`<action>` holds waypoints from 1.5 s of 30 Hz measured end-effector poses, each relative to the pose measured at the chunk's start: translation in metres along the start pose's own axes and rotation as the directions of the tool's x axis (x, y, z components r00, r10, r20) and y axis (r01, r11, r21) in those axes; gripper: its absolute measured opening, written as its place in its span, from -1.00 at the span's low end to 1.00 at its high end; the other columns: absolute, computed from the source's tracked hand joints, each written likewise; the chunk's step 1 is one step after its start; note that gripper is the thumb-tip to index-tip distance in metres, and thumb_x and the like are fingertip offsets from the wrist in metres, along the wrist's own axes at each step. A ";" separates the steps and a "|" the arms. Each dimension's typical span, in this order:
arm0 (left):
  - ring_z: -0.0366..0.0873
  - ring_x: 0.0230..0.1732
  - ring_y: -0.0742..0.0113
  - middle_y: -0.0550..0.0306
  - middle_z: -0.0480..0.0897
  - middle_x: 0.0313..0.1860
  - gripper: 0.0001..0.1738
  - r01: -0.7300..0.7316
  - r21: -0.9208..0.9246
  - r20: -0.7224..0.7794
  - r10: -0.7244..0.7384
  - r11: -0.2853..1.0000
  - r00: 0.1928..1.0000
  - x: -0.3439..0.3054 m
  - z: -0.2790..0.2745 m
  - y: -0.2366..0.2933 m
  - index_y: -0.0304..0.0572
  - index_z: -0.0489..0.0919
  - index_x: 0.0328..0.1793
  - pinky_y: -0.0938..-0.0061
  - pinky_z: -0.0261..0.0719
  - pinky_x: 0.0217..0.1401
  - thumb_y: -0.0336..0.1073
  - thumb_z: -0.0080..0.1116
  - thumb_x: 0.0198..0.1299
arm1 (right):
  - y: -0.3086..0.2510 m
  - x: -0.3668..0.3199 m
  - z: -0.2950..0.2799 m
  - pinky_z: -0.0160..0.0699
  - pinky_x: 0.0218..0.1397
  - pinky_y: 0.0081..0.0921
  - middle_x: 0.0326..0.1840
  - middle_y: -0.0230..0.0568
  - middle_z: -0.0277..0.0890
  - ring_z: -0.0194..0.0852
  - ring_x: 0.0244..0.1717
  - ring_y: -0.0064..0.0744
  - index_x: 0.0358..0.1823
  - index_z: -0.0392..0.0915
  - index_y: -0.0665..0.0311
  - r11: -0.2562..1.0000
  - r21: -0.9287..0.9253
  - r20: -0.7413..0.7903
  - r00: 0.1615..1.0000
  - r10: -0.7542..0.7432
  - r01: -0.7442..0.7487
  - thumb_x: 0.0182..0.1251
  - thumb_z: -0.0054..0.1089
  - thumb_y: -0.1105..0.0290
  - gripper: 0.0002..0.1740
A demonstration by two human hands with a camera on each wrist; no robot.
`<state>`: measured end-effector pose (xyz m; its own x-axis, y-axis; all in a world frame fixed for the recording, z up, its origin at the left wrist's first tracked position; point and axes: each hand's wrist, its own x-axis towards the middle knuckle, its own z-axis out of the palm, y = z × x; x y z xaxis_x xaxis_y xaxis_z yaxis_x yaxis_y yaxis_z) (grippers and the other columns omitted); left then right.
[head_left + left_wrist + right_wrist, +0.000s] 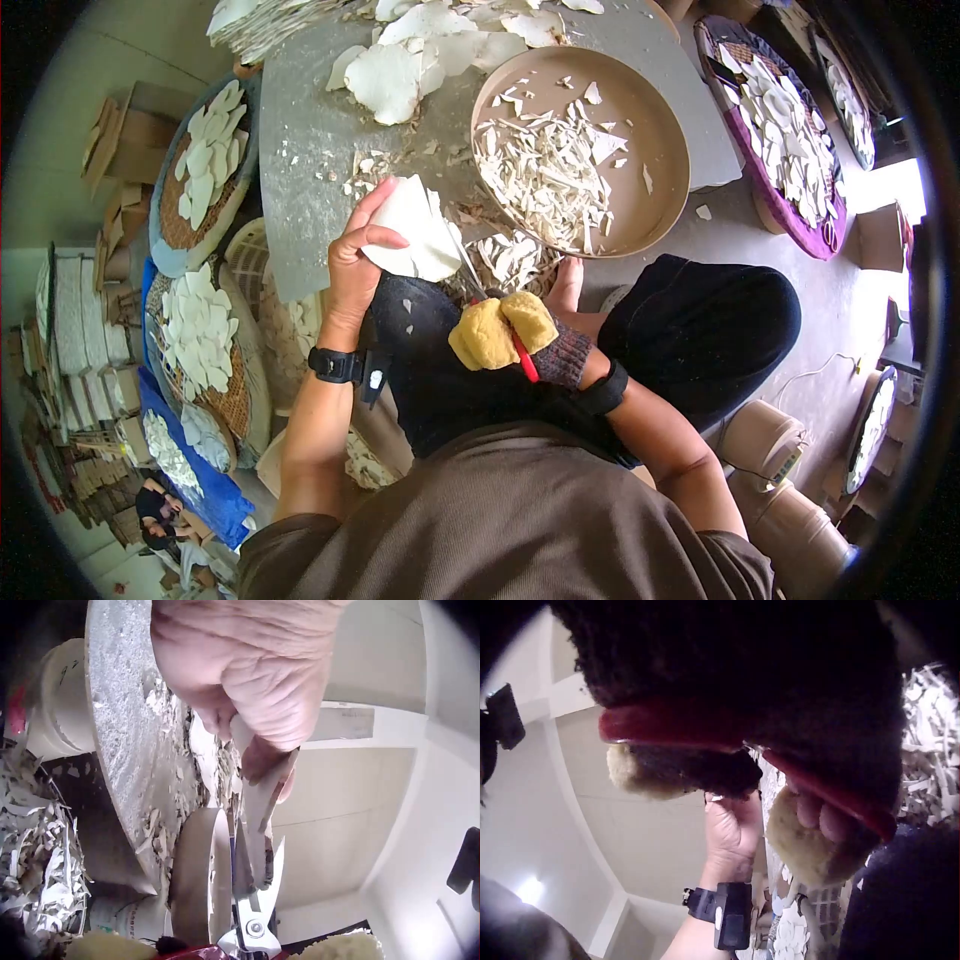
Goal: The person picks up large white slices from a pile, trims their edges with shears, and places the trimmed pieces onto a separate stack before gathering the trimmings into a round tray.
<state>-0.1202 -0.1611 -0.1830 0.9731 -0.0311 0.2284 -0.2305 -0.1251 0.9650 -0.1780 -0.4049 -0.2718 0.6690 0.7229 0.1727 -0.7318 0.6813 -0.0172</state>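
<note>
My left hand pinches a thin, flat white piece between thumb and fingers above my lap. Edge-on in the left wrist view, the same white piece shows a rough brownish rim. My right hand, in a dark knit glove with yellow pads, grips red-handled pruning shears. Their blades are spread, with the lower edge of the white piece between them. In the right wrist view the red handles lie apart within the gloved grasp.
A round tan tray with white clippings stands on the grey table. More clippings lie below it near a bare foot. Larger white sheets are at the table's far side. Baskets of white pieces flank both sides.
</note>
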 end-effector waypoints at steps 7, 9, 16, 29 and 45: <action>0.29 0.35 0.11 -0.07 0.37 0.32 -0.83 0.011 -0.038 0.051 -0.009 0.999 0.999 0.005 -0.003 -0.006 -0.18 0.67 -0.49 0.36 0.25 0.36 -0.64 0.19 -0.08 | 0.005 -0.006 0.020 0.22 0.36 -0.22 0.13 0.18 0.36 0.38 0.16 0.00 0.15 0.30 0.52 0.970 -0.170 -0.451 0.889 0.078 -0.171 -0.19 -0.18 -0.61 0.25; 0.30 0.35 0.11 -0.07 0.38 0.31 -0.83 -0.031 0.005 0.038 0.031 1.000 0.999 0.005 0.000 -0.008 -0.16 0.68 -0.49 0.35 0.25 0.36 -0.63 0.19 -0.07 | 0.010 -0.003 0.037 0.20 0.38 -0.21 0.13 0.21 0.36 0.37 0.17 0.02 0.15 0.30 0.56 0.843 -0.455 -0.551 0.834 -0.014 -0.287 -0.30 -0.21 -0.71 0.37; 0.49 0.14 0.21 -0.05 0.56 0.07 -0.76 0.169 -0.236 -0.149 -0.208 0.957 0.967 -0.005 0.020 -0.001 -0.24 0.54 -0.01 0.36 0.45 0.20 -0.45 0.15 0.17 | 0.001 -0.001 0.032 0.37 0.24 -0.39 0.11 -0.06 0.42 0.42 0.12 -0.26 0.11 0.35 0.39 0.966 -0.256 -0.164 0.983 -0.081 0.037 0.49 -0.24 0.20 -0.59; 0.59 -0.09 0.22 0.04 0.58 -0.04 -0.54 0.436 -0.681 -0.035 -0.621 0.589 0.783 0.014 0.078 0.010 -0.30 0.42 0.14 0.40 0.60 -0.10 -0.44 0.21 0.07 | 0.002 -0.027 -0.042 0.39 0.22 -0.29 0.06 -0.03 0.42 0.47 0.03 -0.21 0.13 0.28 0.39 0.912 -0.318 -0.157 0.935 -0.319 0.257 0.45 -0.43 -0.08 -0.36; 0.58 -0.07 0.24 0.05 0.58 -0.04 -0.59 0.582 -0.768 0.252 -0.708 0.269 0.660 0.008 0.131 0.020 -0.28 0.43 0.11 0.38 0.61 -0.05 -0.42 0.18 0.10 | -0.035 -0.045 0.006 0.52 -0.22 -0.47 -0.18 -0.21 0.44 0.46 -0.29 -0.44 0.17 0.22 0.22 0.819 -0.561 -0.224 0.930 -0.291 0.121 0.17 0.24 0.20 -0.40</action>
<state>-0.1171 -0.2939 -0.1788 0.8047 -0.1822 -0.5651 0.5055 0.7095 0.4910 -0.1834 -0.4616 -0.2731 0.8644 0.4998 -0.0548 -0.4451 0.7101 -0.5456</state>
